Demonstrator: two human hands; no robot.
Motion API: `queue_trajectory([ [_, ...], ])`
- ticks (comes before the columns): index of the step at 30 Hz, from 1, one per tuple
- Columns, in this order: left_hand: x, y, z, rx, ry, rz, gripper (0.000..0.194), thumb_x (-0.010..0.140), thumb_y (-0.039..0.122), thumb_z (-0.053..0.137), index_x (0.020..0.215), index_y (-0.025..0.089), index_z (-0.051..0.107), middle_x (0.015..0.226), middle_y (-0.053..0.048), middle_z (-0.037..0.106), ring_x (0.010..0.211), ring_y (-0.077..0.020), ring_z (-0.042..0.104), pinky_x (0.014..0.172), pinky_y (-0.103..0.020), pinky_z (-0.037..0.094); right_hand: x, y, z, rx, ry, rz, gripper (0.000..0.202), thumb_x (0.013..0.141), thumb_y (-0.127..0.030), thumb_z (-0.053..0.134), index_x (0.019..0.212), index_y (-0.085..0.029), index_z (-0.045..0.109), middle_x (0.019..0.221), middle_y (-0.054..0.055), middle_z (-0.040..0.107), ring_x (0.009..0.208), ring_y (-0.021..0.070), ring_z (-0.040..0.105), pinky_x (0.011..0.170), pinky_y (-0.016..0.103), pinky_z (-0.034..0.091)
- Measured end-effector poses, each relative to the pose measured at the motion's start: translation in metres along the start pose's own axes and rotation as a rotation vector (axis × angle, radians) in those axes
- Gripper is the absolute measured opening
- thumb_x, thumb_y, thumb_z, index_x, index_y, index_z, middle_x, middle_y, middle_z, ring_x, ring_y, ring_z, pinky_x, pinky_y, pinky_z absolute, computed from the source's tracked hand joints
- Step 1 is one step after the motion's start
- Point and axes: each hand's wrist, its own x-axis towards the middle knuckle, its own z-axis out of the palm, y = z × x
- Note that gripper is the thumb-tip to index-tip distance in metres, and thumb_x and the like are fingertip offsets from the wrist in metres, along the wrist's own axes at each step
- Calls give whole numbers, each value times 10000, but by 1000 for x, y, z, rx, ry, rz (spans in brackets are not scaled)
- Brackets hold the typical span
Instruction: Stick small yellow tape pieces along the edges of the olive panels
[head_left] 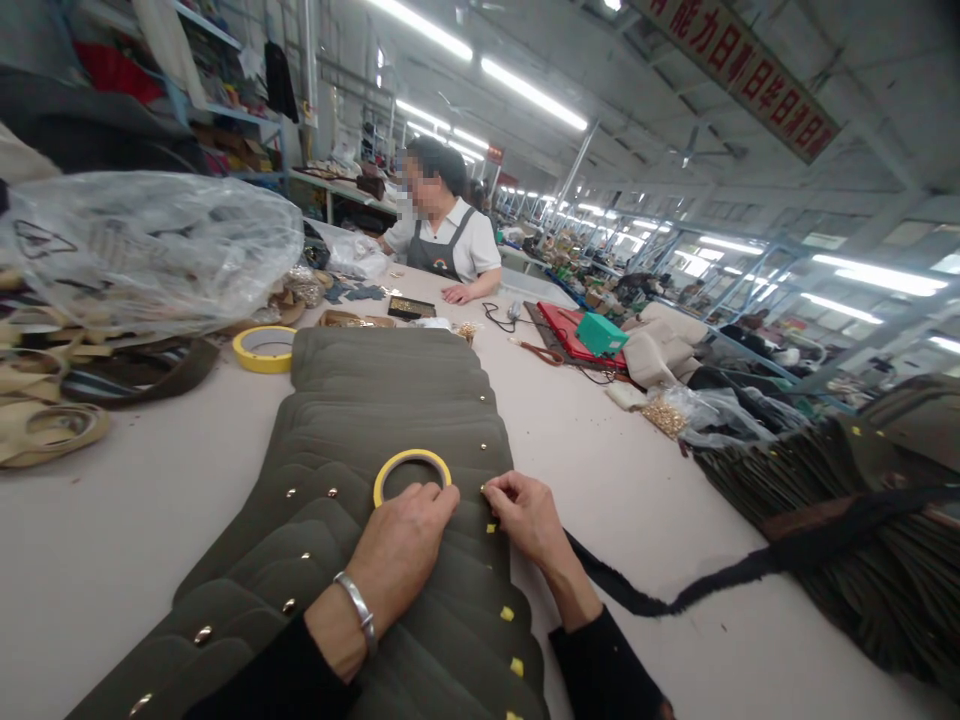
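Note:
Overlapping dark green fabric pieces (390, 370) lie in a long stack down the table, with metal studs (332, 492) on them. My left hand (409, 535), a silver bangle at its wrist, is closed on a yellow tape roll (386, 470) over the stack. To its right, my right hand (525, 510) pinches at the right edge of the pieces, thumb and forefinger together beside a small yellow bit. Small yellow tape pieces (508, 613) run down that edge, nearer to me.
Another yellow tape roll (262, 350) and a large clear plastic bag (157, 245) are at the left. A person (450, 240) sits across the table. A black strip (720, 580) and more green pieces (810, 490) lie at right; a green box (600, 334) stands farther back.

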Motion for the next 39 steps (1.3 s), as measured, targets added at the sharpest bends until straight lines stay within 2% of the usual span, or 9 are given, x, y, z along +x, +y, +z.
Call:
queue_trajectory([
  [4,-1,2,-1,-4,-24,-12,234,961,156,332,949,209,559,931,-38,640,882,-194,571,726,-300,450,0,-5,6,-184,40,-139,164,809,-181,534,725,-178,676,684,26,690,643,159,628,636,253,452],
  [8,-2,1,-1,-24,-38,-4,238,957,138,334,948,209,561,959,-38,641,891,-198,559,733,-308,450,4,-5,12,-310,49,-142,138,806,-154,537,744,-185,657,703,33,689,679,176,640,680,273,457],
  [12,-1,0,-1,-48,-32,4,253,953,117,325,959,211,560,1015,-40,641,907,-198,553,746,-317,456,5,0,7,-129,50,1,282,808,-212,585,1086,-166,602,597,-17,647,596,176,642,630,279,493],
  [14,0,0,-1,-46,-35,9,250,950,114,329,961,209,560,1020,-42,639,909,-203,551,751,-325,460,3,2,1,0,48,10,272,851,-260,553,1104,-164,583,625,-15,650,576,166,640,587,271,502],
  [17,2,-1,-2,-38,-32,15,242,946,115,334,966,207,556,1021,-47,629,925,-209,550,752,-330,467,-3,5,-4,-72,40,-229,146,892,-247,515,894,-187,648,778,37,679,719,169,652,691,282,508],
  [20,1,-1,-2,-24,-34,17,242,948,121,327,965,202,554,1008,-55,620,925,-214,549,744,-332,471,-6,4,-1,-260,-7,-407,170,898,-183,510,856,-188,674,846,63,674,820,181,635,786,290,483],
  [29,0,-1,-7,-23,-22,95,210,959,176,339,939,201,547,912,-50,624,864,-215,573,725,-338,486,3,-2,17,-421,95,-100,141,861,-205,568,817,-188,701,812,58,692,775,187,644,752,282,460],
  [34,0,-5,-3,-152,67,174,224,978,211,342,994,218,566,910,-28,653,852,-183,617,759,-311,508,0,0,8,-208,121,-128,151,853,-204,569,859,-197,720,849,52,708,809,190,648,782,302,475],
  [39,1,-8,7,-265,219,266,382,966,214,403,1348,236,395,1125,-45,684,970,-166,662,830,-281,534,-16,-11,-12,179,57,-301,170,873,-199,560,966,-187,702,902,45,723,781,162,648,716,269,504],
])
